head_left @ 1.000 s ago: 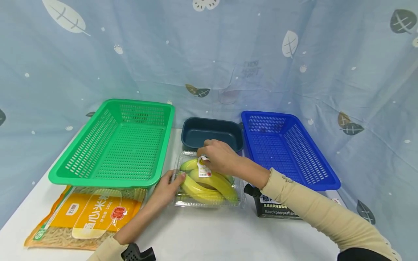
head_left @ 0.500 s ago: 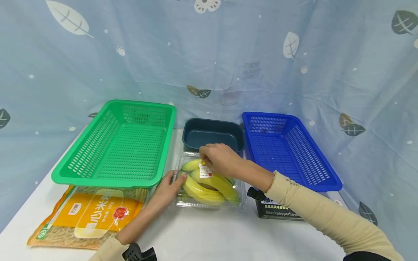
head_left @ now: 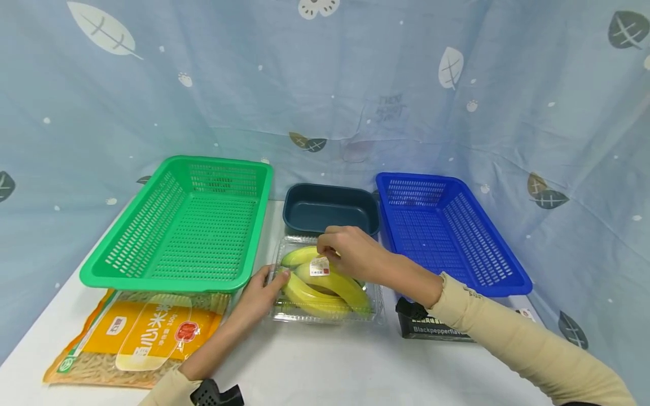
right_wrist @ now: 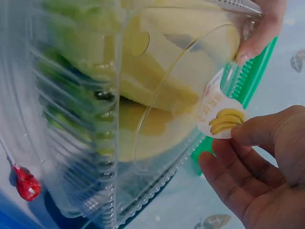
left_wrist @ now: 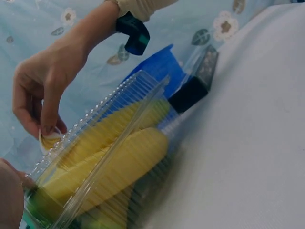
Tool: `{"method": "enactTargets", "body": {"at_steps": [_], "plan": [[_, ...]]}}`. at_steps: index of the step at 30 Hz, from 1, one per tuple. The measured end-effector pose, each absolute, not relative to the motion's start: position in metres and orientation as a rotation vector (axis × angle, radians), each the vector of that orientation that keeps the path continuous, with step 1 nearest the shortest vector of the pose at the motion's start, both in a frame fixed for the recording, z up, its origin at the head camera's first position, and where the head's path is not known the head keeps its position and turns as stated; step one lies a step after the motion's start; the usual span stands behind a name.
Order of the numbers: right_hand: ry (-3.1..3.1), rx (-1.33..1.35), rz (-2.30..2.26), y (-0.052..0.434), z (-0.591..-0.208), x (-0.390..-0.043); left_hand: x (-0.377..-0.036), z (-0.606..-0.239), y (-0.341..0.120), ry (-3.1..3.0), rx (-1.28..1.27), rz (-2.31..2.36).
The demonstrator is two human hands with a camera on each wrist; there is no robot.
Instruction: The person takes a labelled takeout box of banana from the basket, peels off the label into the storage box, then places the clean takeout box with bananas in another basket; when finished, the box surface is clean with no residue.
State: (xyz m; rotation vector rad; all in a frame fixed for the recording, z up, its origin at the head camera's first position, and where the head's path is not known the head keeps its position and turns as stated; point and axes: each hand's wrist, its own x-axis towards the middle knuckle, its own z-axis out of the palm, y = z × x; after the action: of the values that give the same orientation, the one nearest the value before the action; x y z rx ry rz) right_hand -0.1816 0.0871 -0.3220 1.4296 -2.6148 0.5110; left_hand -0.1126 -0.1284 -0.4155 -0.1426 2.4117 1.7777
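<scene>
On a white table (head_left: pixel 315 361) backed by a leaf-print curtain, the left hand (head_left: pixel 259 294) steadied a closed clear box of bananas (head_left: pixel 325 282) between green and blue baskets, while the right hand (head_left: pixel 350 251) pinched its partly lifted label (head_left: pixel 319 266).

right hand (head_left: pixel 355 254): shifts right along the clamshell's far edge, nearer the blue basket (head_left: pixel 447 231)
label sticker (head_left: pixel 320 266): now peels up, pinched

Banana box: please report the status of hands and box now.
Left hand steadies banana box at its left edge. Right hand pinches label sticker on the lid. Nothing in the way.
</scene>
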Motion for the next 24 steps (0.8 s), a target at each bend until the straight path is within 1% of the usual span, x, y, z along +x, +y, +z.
{"method": "enactTargets", "body": {"at_steps": [7, 15, 21, 24], "plan": [[-2.611, 1.421, 0.573, 0.096, -0.316, -0.176, -0.112, -0.414, -0.127, 2.407, -0.164, 1.767], [-2.553, 1.407, 0.617, 0.103, -0.299, -0.165, -0.112, -0.412, -0.127, 2.391, -0.166, 1.79], [-2.568, 1.378, 0.636, 0.116, -0.289, -0.155, -0.113, -0.41, -0.126, 2.332, -0.217, 1.794], [-2.569, 1.361, 0.632, 0.125, -0.285, -0.147, -0.108, -0.407, -0.125, 2.392, -0.2, 1.764]]}}
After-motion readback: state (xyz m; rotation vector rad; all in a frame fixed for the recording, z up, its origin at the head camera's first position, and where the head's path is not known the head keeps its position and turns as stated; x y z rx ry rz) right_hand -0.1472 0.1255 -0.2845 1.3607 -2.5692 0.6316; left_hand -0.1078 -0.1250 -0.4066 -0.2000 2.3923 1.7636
